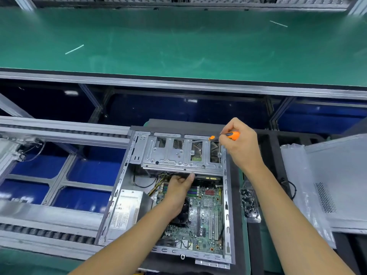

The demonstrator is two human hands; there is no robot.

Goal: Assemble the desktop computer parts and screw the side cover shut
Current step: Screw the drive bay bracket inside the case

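Note:
An open desktop computer case lies on its side in front of me, showing the green motherboard, a power supply at the left and a metal drive cage at the far end. My right hand grips an orange-handled screwdriver, its tip pointing left over the drive cage's top right part. My left hand reaches inside the case, fingers curled under the cage's lower edge near the cables. The grey side cover lies to the right of the case.
A small tray of dark screws sits just right of the case. A roller conveyor frame runs at the left. Beyond lies a wide green belt. A clear plastic bag overlaps the side cover.

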